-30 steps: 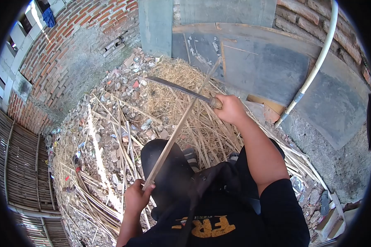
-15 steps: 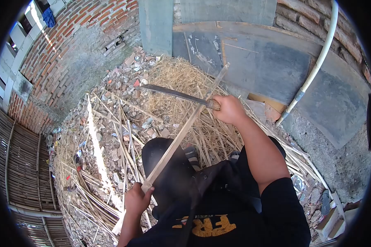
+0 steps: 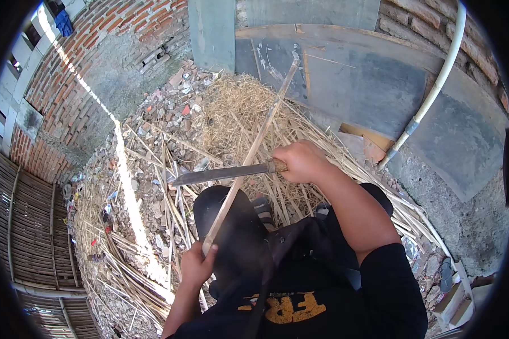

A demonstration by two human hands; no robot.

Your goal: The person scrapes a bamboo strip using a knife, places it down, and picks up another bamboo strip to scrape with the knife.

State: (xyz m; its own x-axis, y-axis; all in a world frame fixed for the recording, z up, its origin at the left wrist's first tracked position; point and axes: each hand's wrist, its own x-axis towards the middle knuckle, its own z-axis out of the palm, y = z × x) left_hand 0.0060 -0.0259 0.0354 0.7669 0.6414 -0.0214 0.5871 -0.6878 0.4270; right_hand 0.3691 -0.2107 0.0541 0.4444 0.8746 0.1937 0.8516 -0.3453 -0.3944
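My left hand [image 3: 196, 264] is closed around the near end of a long pale strip that looks like split bamboo [image 3: 251, 152]. The strip slants up and away to the right, over my bent knee. In my right hand [image 3: 298, 162] is the wooden handle of a machete [image 3: 220, 174], gripped in a fist. Its long dark blade points left and lies across the strip, a little beyond the knee. Whether the edge bites into the strip I cannot tell.
A heap of thin shavings [image 3: 237, 110] and loose strips lies on the rubble ground ahead. Grey boards [image 3: 367, 85] and a pale pipe [image 3: 435, 93] lean at the right. A brick wall [image 3: 90, 85] rises at the back left, a slatted bamboo panel [image 3: 31, 220] at the left.
The machete has moved down along the strip toward me, its tip swinging lower. The strip has become steeper, and my left hand has shifted slightly up and right.
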